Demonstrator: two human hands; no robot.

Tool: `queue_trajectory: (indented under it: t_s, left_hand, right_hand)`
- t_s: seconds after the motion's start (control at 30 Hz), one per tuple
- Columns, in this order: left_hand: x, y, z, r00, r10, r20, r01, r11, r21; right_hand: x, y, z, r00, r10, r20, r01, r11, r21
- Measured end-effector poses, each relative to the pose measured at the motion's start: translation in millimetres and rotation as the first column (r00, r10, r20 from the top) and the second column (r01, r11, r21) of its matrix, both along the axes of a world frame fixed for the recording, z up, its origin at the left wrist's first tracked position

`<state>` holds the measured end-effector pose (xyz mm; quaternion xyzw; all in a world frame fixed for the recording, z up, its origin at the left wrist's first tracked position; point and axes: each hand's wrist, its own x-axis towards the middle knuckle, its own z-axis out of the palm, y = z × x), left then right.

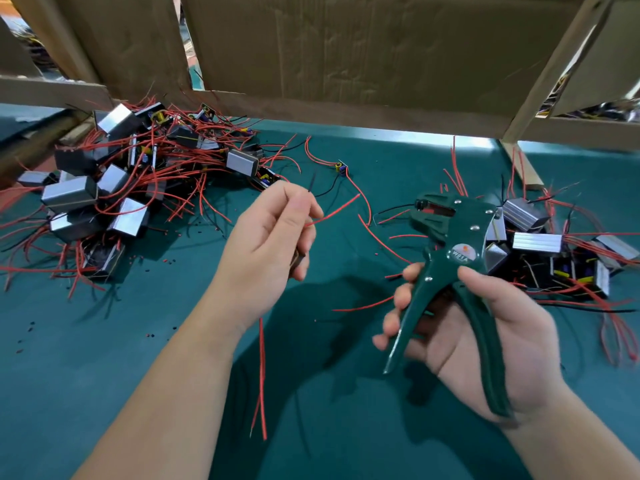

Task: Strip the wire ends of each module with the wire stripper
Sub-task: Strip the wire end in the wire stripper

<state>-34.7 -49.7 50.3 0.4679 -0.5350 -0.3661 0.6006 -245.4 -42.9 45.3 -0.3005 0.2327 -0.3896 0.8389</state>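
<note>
Left hand (273,233) pinches a red wire (341,207), its end aimed at the stripper (446,237) gripped in the right hand (485,334), the two hands apart. Likely step: feeding an end. Next, seat it in the stripper's head and squeeze. Module heaps (69,194) lie beyond each hand.

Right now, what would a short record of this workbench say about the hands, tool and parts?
Left hand: pinches a red wire and a black wire
Right hand: grips the wire stripper by its handles
Gap: red wire end not yet in the tool's head
Modules: two tangled piles, left and right
Surface: green mat
Behind: cardboard
</note>
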Motion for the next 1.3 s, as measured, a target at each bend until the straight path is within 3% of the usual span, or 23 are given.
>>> queue_trajectory:
  t_s: [0.17, 0.37, 0.5, 0.6, 0.73, 1.0, 1.3]
  left_hand:
    - [-2.8, 0.5, -3.7, 0.995, 0.036, 0.095, -0.031, 0.998, -0.060]
    - [-1.3, 1.6, -7.9, 0.972, 0.063, 0.226, -0.031, 0.990, -0.141]
    - [-0.2, 1.0, -12.8, 0.892, 0.117, 0.436, -0.047, 0.985, -0.168]
    - [-1.6, 0.1, -13.5, 0.838, 0.176, 0.517, -0.068, 0.973, -0.221]
    - [-2.4, 2.5, -10.1, 0.753, 0.265, 0.602, -0.075, 0.944, -0.321]
    - [-3.2, 6.2, -5.7, 0.642, 0.386, 0.663, -0.098, 0.899, -0.428]
    - [-5.5, 7.4, -4.1, 0.617, 0.454, 0.643, -0.083, 0.850, -0.520]
  right_hand:
    - [-7.2, -2.2, 0.4, 0.998, 0.009, -0.068, -0.010, 1.000, -0.011]
    - [-6.7, 0.5, 1.2, 0.958, 0.283, 0.056, -0.280, 0.959, -0.054]
    - [-3.8, 0.7, -0.3, 0.951, 0.308, 0.015, -0.307, 0.950, -0.065]
    - [-2.1, 0.6, -2.0, 0.961, 0.266, -0.078, -0.271, 0.961, -0.058]
    - [-0.4, 1.0, -3.2, 0.955, 0.282, -0.090, -0.288, 0.956, -0.064]
    - [1.4, 2.8, -1.4, 0.957, 0.283, -0.068, -0.289, 0.951, -0.110]
    - [1.6, 3.7, -3.5, 0.964, 0.249, -0.094, -0.260, 0.955, -0.140]
